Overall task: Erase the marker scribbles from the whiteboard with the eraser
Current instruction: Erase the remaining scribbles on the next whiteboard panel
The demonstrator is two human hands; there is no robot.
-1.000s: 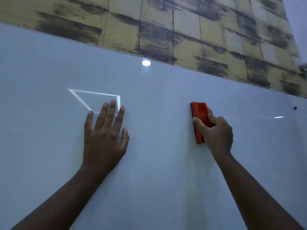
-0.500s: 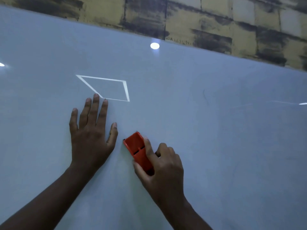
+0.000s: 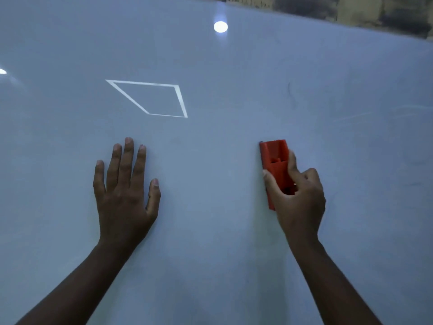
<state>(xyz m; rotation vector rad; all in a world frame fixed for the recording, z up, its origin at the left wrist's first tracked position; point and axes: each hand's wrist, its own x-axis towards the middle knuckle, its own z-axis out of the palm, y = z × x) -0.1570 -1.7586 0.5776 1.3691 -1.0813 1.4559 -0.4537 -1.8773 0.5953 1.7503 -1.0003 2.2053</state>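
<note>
The right hand [image 3: 297, 198] has its grip clenched around the red eraser [image 3: 275, 165], thumb along the eraser's left edge and fingers curled over its right side and lower half, so only the upper part of the eraser shows clearly. The eraser stands nearly upright, pressed flat against the whiteboard [image 3: 222, 231], right of the frame's centre. The left hand [image 3: 124, 191] lies released, palm flat on the board with fingers straight and pointing up, thumb spread to the right; it sits left of centre, well apart from the eraser and at about the same height. Above the left hand, in the upper left of the frame, a bright four-sided outline [image 3: 150, 98] shows on the board. Faint smudged marks [image 3: 291, 92] remain in the upper right, above the eraser. A round bright spot [image 3: 220, 26] glares near the top centre. Along the top right edge runs a strip of yellow, dark-streaked tiled wall [image 3: 351, 8].
</note>
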